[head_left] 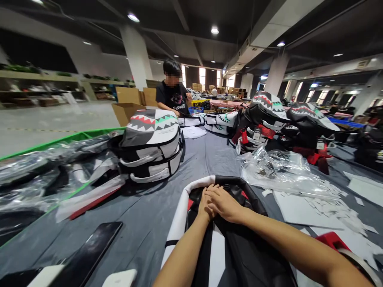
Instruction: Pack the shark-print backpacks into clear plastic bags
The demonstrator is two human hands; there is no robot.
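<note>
Two bare hands are together at the upper part of a black and white bag (218, 255), which lies on the grey table (143, 207) directly before the person. The right hand (225, 202) is laid partly over the left hand (206, 205), with its fingers rather extended; if the fingertips pinch any material beneath, I cannot tell. By my judgement, the step in hand is handling or pressing the bag near its rounded edge, and the next move calls for parting the hands, because they cover this spot. On the bag itself I find no writing that can be read. To its left, a bit farther away, stand stacked bags (151, 135) with red and green tooth patterns; the small print on the top one is not legible. To the right are a clear plastic wrapper (278, 171), with dark marks too unclear to read, and, nearer, many white paper pieces (329, 211). The bags (267, 109) behind them carry white tags (256, 134), whose text is too small. Across the table, a co-worker (173, 95) wears a dark shirt whose letters seem to say "FLOWER". No brand name can be made out with certainty.
</note>
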